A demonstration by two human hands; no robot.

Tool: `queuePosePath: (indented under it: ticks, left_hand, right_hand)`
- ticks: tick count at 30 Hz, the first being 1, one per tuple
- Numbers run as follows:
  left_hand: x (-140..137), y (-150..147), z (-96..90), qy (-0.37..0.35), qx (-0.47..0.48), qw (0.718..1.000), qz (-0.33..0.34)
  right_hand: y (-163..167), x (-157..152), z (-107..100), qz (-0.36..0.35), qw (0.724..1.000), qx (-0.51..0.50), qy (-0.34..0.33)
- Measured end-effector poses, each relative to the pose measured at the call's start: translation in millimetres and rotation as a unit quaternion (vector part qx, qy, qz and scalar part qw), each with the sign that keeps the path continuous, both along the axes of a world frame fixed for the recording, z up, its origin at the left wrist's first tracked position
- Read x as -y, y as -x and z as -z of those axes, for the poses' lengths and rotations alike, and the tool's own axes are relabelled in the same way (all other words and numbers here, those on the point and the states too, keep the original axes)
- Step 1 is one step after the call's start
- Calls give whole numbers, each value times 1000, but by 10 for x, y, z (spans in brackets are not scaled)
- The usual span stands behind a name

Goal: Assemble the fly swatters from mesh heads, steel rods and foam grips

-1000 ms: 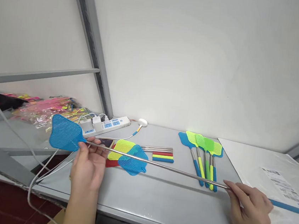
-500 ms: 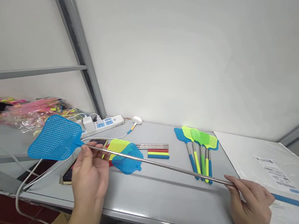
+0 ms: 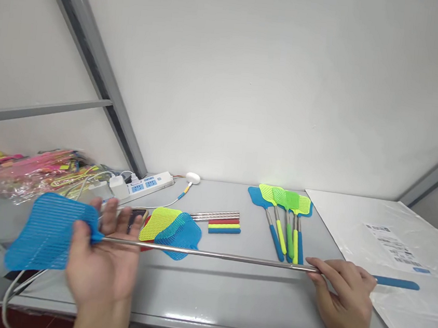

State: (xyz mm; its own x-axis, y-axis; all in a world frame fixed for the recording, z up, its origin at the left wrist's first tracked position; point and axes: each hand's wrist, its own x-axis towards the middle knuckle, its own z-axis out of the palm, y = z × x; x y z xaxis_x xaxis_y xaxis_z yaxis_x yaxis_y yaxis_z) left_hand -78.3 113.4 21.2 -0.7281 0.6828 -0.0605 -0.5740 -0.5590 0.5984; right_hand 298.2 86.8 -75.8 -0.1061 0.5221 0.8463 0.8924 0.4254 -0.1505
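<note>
A blue fly swatter [image 3: 45, 234] with an extended metal shaft lies nearly level across my view. My left hand [image 3: 103, 261], palm up, holds it where the mesh head meets the shaft, the thumb over the blue mesh and the other fingers behind. Toward the handle end, my right hand [image 3: 342, 289] is closed round the shaft, and the blue grip [image 3: 396, 282] sticks out past it. Under the shaft, a yellow swatter head [image 3: 160, 221] and a blue swatter head [image 3: 180, 235] overlap on the table, with a red one mostly hidden beneath.
Several metal rods [image 3: 215, 215] lie by red, yellow and blue grips [image 3: 224, 226]. Several assembled swatters [image 3: 286, 218] fan out at the back. A white plastic bag [image 3: 358, 215] covers the right side. A power strip [image 3: 150, 185], cables, a phone and bagged items [image 3: 42, 171] are at left.
The swatter has shifted left and now lies more level, its head lower. My left hand has slid toward the mesh, its thumb now over it. The view has turned slightly.
</note>
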Motion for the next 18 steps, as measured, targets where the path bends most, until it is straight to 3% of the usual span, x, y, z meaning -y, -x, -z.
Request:
queuePosePath:
  ticks: [6,10,13,18]
  left_hand:
    - [-85,-1045,277,-10,-37,987,155]
    - [-5,-1575,314,0,-44,968,246]
    - [89,-1722,202,-32,-53,965,255]
    - [177,-1710,36,-66,-66,965,246]
  right_hand:
    - [117,5,-43,36,999,-13,6]
    - [119,16,-58,48,999,-24,5]
    - [119,34,-49,43,997,-57,13]
    - [213,76,-72,26,995,-94,19]
